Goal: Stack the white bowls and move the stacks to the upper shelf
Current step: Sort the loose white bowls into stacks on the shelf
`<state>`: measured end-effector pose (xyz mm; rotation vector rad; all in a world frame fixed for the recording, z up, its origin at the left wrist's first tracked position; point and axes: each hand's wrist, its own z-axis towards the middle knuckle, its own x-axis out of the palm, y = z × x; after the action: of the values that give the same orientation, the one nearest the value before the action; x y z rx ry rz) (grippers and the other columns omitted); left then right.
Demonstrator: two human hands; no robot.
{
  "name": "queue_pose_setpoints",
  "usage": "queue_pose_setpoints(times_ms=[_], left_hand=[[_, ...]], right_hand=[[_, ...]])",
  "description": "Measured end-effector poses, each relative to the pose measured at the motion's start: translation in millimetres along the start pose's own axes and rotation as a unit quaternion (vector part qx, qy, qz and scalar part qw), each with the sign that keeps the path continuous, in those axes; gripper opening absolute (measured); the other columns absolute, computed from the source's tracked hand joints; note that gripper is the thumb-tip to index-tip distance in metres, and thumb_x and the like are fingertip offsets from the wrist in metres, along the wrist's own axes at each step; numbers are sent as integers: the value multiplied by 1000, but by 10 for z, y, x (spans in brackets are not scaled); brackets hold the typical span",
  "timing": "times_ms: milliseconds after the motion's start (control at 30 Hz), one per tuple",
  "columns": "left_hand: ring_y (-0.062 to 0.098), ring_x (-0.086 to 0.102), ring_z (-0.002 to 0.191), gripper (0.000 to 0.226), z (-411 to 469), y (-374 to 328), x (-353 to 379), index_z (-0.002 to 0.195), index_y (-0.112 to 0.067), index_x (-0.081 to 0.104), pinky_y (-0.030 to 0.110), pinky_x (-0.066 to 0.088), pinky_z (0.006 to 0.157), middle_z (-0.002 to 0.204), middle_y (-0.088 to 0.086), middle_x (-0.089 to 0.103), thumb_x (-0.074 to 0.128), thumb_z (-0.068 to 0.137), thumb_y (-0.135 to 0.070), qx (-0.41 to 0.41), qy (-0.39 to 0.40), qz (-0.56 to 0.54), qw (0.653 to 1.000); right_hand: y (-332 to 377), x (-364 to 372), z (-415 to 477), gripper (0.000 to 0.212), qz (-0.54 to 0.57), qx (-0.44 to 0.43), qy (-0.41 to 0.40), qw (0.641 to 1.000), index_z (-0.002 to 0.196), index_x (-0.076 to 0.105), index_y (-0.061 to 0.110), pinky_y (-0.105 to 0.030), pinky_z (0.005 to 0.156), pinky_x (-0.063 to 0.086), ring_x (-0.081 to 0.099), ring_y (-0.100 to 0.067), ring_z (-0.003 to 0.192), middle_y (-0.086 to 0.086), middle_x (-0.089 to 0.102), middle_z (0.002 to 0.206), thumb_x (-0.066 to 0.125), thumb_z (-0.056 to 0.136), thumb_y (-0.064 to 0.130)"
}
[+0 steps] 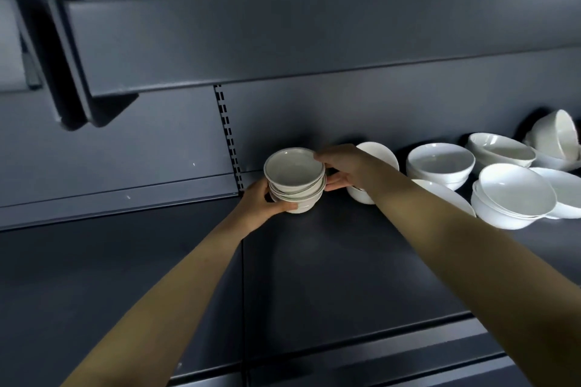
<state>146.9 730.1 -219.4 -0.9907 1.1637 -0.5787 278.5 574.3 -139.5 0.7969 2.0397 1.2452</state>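
dark grey shelf (345,276) bears loose and nested white bowls (440,163) toward its right.

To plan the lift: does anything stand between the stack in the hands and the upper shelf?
No loose object. The stack, held by left hand and right hand, is under the upper shelf, whose front edge overhangs it.

Bowls (440,163) crowd right; upper shelf (283,41) overhangs.

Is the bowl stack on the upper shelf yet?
No, the left hand and right hand grip the bowl stack down at the lower shelf, beneath the upper shelf.
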Motion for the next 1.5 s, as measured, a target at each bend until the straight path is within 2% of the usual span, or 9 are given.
queue_pose_setpoints(times_ms=[167,300,433,533,800,967,1200,1333,1500], left_hand=[[-14,51,108,72,125,42,26,138,-24,43,0,41,81,122,-19,58,80,78,-14,-16,19,-27,999],[-9,52,114,74,146,59,38,142,-22,40,6,44,88,129,-13,58,79,79,-12,-38,34,-58,997],[2,49,128,87,132,119,-15,145,-24,38,29,40,108,137,-11,56,84,71,-26,-47,45,-65,996],[1,52,126,82,98,117,-28,145,-24,37,26,44,104,136,-11,57,81,77,-15,-52,54,-84,994],[0,51,126,80,-144,162,-88,144,-25,38,27,42,106,136,-12,57,80,78,-10,-63,98,-97,988],[-2,45,129,97,-362,219,-13,150,-30,21,23,39,105,141,-15,49,83,76,-19,-79,114,-91,986],[-3,47,117,107,-487,177,187,152,-27,7,7,42,84,138,-16,42,81,77,-11,-76,58,-124,988],[0,46,121,102,-501,186,209,151,-26,15,14,38,100,129,-23,45,83,75,-15,-60,59,-105,991],[0,50,120,96,-514,211,222,149,-28,24,9,40,91,135,-15,50,83,75,-17,-54,41,-123,990]], right_hand=[[-6,-53,136,29,9,12,8,1000,123,60,10,-37,61,56,67,-29,77,-16,61,128,60,96,19],[-13,-69,203,28,4,17,24,1000,124,59,11,-41,74,58,68,-33,91,-16,61,127,59,96,16],[-57,-11,230,33,-7,17,37,999,129,57,12,-43,82,56,65,-33,102,-13,61,127,59,97,15],[-66,10,231,29,-21,6,40,999,126,61,12,-43,84,56,64,-29,110,-12,65,123,57,97,15],[-156,-99,15,28,-62,20,102,993,123,60,10,-34,67,59,68,-26,90,-18,66,117,59,97,21],[-232,-125,-149,23,-109,8,129,986,115,63,19,-35,76,58,67,-28,99,-15,66,119,59,96,33],[-212,93,-211,91,-305,-163,133,929,155,19,26,-25,99,43,40,-12,136,7,38,151,74,83,40],[-183,174,-226,124,-398,-175,131,891,155,4,34,-33,117,27,27,-12,144,11,23,160,83,62,57],[-101,316,-268,129,-473,-191,120,851,153,-1,42,-41,117,28,21,-18,147,6,19,161,84,58,60]])
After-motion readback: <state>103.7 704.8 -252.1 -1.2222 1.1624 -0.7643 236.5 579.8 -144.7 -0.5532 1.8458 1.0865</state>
